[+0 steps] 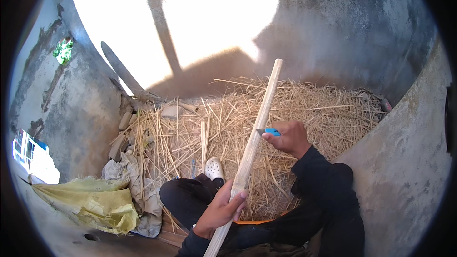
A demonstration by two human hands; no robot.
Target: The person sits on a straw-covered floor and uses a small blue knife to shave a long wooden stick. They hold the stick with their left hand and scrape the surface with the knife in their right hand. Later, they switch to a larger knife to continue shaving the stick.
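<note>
A long pale bamboo strip [261, 114] runs from the lower middle up toward the wall, tilted slightly right. My left hand [220, 208] grips its lower part near my bent knee. My right hand [288, 138] holds a small knife with a blue handle [269, 132], its blade pressed against the strip's right edge at mid length. Both sleeves are black. My foot in a white clog [214, 167] rests on the shavings below the strip.
A heap of thin straw-like bamboo shavings [314, 109] covers the ground ahead. Grey concrete walls [400, 152] close in on the left, right and back. A yellow woven sack [97, 202] and crumpled grey cloth [143, 195] lie at lower left. Loose wood pieces [124, 120] lie by the left wall.
</note>
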